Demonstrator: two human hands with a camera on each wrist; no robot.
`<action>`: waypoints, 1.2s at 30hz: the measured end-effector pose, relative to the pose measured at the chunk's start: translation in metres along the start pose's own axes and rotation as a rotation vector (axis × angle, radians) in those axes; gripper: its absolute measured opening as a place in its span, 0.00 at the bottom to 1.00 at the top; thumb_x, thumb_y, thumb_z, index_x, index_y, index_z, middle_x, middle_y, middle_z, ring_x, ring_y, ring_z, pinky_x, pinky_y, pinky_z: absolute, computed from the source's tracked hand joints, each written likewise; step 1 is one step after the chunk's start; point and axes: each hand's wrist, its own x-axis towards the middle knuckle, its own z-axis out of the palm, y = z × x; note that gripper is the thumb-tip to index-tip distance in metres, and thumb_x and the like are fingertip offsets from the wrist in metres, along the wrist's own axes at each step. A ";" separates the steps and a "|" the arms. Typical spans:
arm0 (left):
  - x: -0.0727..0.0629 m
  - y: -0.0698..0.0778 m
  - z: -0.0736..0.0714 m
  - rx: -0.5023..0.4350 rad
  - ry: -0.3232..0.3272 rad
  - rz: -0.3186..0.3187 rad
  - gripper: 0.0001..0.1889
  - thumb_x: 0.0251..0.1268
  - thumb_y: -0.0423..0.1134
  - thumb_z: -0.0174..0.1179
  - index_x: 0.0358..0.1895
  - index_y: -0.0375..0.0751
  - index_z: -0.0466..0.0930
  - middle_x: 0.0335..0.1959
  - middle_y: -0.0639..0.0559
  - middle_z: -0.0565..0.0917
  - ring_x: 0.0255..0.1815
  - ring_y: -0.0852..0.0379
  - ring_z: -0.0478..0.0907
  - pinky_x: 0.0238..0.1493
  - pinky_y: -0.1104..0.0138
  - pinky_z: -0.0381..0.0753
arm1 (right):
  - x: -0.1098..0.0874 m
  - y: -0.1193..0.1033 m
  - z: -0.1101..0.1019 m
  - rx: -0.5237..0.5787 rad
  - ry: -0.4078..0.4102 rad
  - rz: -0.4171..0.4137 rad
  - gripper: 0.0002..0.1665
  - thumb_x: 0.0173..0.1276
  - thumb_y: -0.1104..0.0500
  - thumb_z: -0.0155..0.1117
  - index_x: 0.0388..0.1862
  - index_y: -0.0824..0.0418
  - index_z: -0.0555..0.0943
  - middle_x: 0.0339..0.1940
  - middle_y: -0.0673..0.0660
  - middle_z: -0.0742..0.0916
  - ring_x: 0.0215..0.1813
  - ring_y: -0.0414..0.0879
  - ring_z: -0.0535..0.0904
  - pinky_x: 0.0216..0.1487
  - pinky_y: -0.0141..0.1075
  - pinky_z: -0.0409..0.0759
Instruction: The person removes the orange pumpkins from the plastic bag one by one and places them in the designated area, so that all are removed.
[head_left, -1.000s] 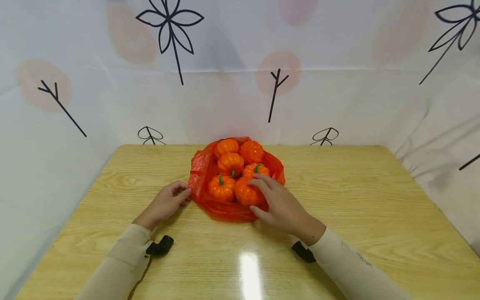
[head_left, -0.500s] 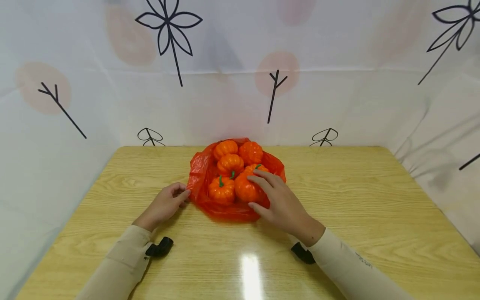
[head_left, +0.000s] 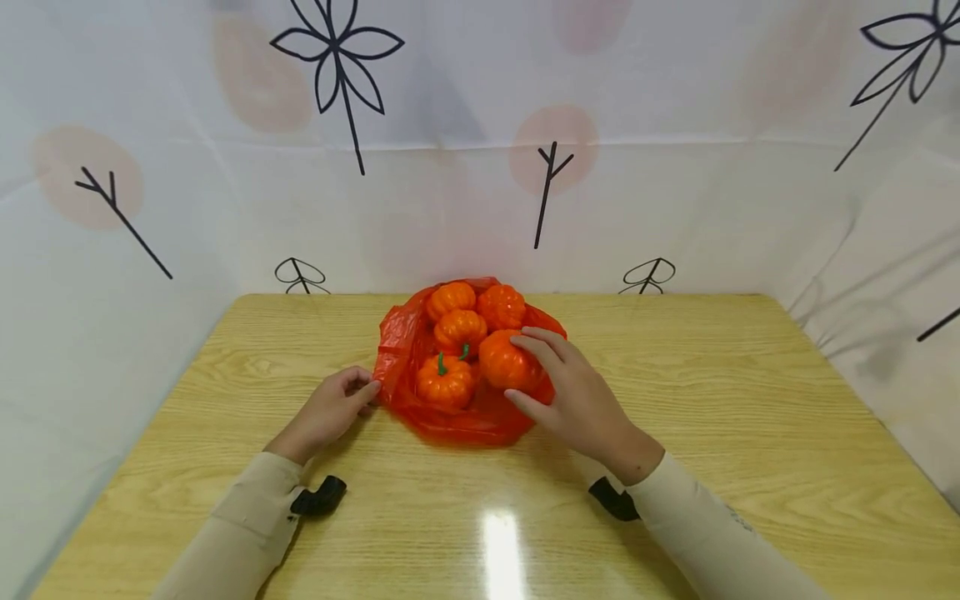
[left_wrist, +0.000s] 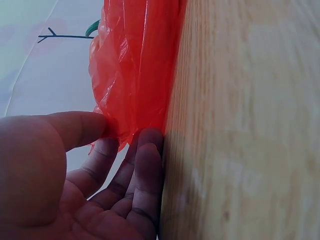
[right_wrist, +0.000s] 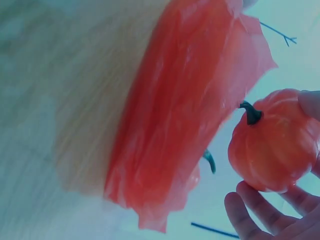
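A red plastic bag (head_left: 401, 346) lies spread at the mouth on the table, with several small orange toy pumpkins (head_left: 445, 382) inside. My left hand (head_left: 326, 410) pinches the bag's left edge between thumb and fingers; the left wrist view shows the thin red film (left_wrist: 132, 75) at the fingertips. Over the bag's right side, my right hand (head_left: 583, 400) grips one pumpkin (head_left: 507, 360) from the side. That pumpkin (right_wrist: 275, 142), with its dark green stem, shows raised above the bag's rim in the right wrist view, fingers beneath it and thumb on top.
The wooden table (head_left: 735, 417) stretches out on both sides of the bag. A white cloth with black plant drawings (head_left: 450, 200) hangs behind it. Black curved pieces (head_left: 319, 497) sit at both wrists by the beige sleeves.
My right hand has closed on the front right pumpkin and moved it up and slightly to the right, baring red film where it lay. My left hand stays at the bag's edge.
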 end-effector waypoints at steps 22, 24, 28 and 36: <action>0.002 -0.005 0.001 -0.001 -0.003 -0.008 0.11 0.78 0.43 0.54 0.48 0.38 0.77 0.41 0.46 0.83 0.40 0.56 0.80 0.45 0.67 0.81 | 0.005 0.029 -0.020 0.000 0.089 0.082 0.36 0.66 0.49 0.71 0.70 0.55 0.70 0.64 0.61 0.74 0.51 0.56 0.81 0.48 0.49 0.84; 0.001 -0.004 0.000 -0.003 -0.004 0.001 0.12 0.77 0.43 0.54 0.48 0.37 0.77 0.41 0.45 0.83 0.40 0.56 0.80 0.45 0.66 0.80 | 0.006 0.032 -0.020 -0.008 0.094 0.089 0.35 0.67 0.49 0.71 0.70 0.55 0.70 0.63 0.60 0.75 0.50 0.55 0.81 0.47 0.49 0.83; 0.000 -0.003 0.000 -0.010 -0.011 0.014 0.12 0.77 0.44 0.54 0.48 0.37 0.77 0.41 0.45 0.83 0.40 0.55 0.80 0.45 0.64 0.80 | 0.006 0.039 -0.021 -0.012 0.087 0.112 0.35 0.68 0.48 0.69 0.70 0.54 0.70 0.63 0.59 0.75 0.52 0.54 0.80 0.48 0.49 0.83; 0.001 -0.005 0.000 0.007 -0.002 0.000 0.11 0.77 0.43 0.54 0.47 0.38 0.78 0.39 0.46 0.83 0.39 0.54 0.80 0.45 0.64 0.80 | 0.006 0.047 -0.027 -0.014 0.065 0.181 0.35 0.71 0.47 0.66 0.72 0.58 0.68 0.63 0.62 0.75 0.49 0.55 0.77 0.48 0.50 0.81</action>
